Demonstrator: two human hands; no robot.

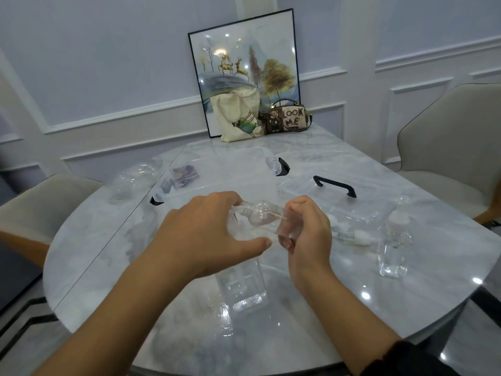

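Both hands are up over the marble table [339,316], working one small clear bottle [257,216] that lies on its side in the air between them. The left hand [206,234] has its fingers curled over the bottle's left end and its thumb stretched out underneath. The right hand [306,234] pinches the bottle's other end, where a clear cap-like piece sits; whether that piece is on or off, can't tell. Directly below the hands a taller clear square bottle [244,286] stands upright on the table, partly hidden by the left wrist. Near the right hand lies a cotton swab packet [352,236], and beyond it stands a clear bottle with a white cap [394,240]. Behind the hands is a clear storage box [230,166] with black latches, and just to its right its clear lid with a black handle [334,185] lies flat. At the far edge, a cream tote bag [238,118] and a brown handbag [288,118] stand in front of a framed deer picture [244,58].
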